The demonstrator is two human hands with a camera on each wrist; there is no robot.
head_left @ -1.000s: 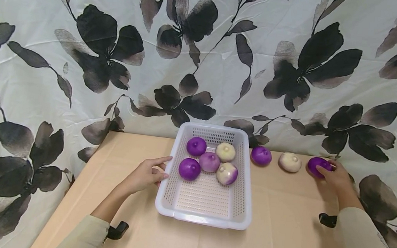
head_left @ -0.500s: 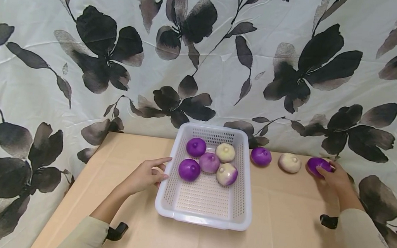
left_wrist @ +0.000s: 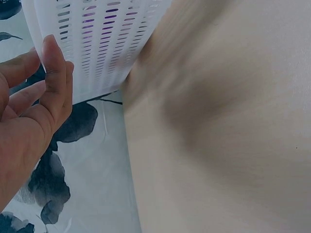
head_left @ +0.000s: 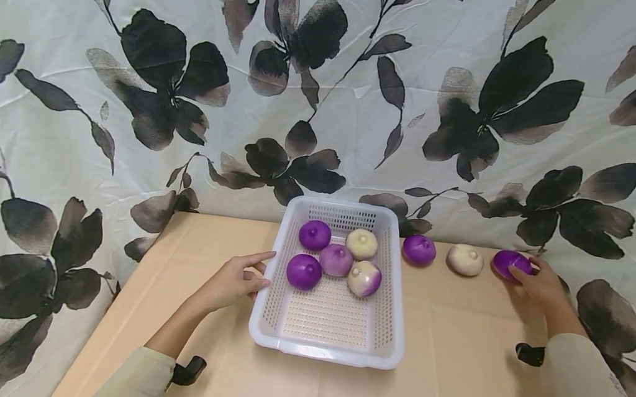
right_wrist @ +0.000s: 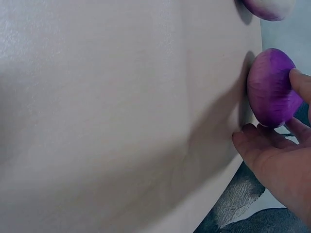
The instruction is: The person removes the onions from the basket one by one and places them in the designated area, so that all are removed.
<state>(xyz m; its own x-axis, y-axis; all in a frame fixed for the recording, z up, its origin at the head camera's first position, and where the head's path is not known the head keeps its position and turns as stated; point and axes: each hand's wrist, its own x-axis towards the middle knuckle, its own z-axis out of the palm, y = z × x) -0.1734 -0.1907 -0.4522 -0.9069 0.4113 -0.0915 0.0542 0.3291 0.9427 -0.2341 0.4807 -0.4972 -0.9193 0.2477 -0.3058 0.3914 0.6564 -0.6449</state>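
My left hand (head_left: 234,283) is at the left side of a white plastic basket (head_left: 333,357), pinching its rim between thumb and fingers; the left wrist view shows fingertips (left_wrist: 52,48) against the slotted wall. Inside the basket lie several onions, among them a purple onion (head_left: 303,272), a pale onion (head_left: 362,244) and a white-and-purple onion (head_left: 364,279). At the table's far right, my right hand (head_left: 545,285) holds another purple onion (right_wrist: 272,90), thumb on one side and fingers below it in the right wrist view. It sits at the table's back edge.
Between the basket and my right hand, a purple onion (head_left: 418,250) and a white onion (head_left: 464,260) stand in a row along the back edge. A flowered cloth (head_left: 381,104) hangs behind the tan table (head_left: 450,371).
My right forearm has shifted very slightly to the right while the hand stays at the purple onion. The left hand, the basket and the onions keep their places.
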